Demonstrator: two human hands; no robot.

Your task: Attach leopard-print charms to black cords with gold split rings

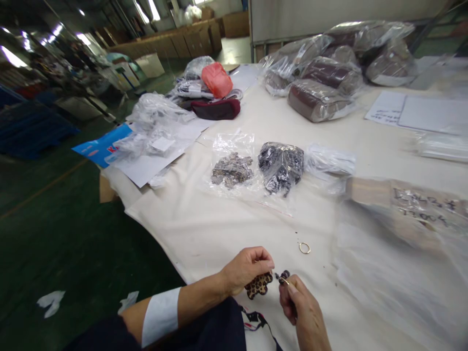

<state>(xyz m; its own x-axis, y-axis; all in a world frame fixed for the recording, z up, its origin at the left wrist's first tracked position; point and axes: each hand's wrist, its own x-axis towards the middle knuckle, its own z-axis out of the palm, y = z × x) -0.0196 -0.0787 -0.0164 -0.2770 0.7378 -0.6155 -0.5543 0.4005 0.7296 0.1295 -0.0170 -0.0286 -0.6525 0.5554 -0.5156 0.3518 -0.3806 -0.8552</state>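
Observation:
My left hand (pixel 248 268) pinches a leopard-print charm (pixel 259 285) with a dark edge, which hangs below the fingers. Close to its right, my right hand (pixel 302 304) is closed on a thin gold-coloured ring (pixel 283 280). Small dark beads (pixel 284 275) sit at that ring, between the two hands; how they are joined to it is too small to tell. Another gold ring (pixel 304 248) lies loose on the white cloth beyond my right hand. Below the hands, a dark strap with red and white marks (pixel 256 318) lies at the table edge.
Ahead lie a clear bag of leopard-print pieces (pixel 232 169) and a bag of black beaded items (pixel 281 165). Plastic-wrapped brown bags (pixel 318 97) fill the back right. A handwritten plastic package (pixel 402 204) lies at right. The table edge drops to a green floor (pixel 73 253) at left.

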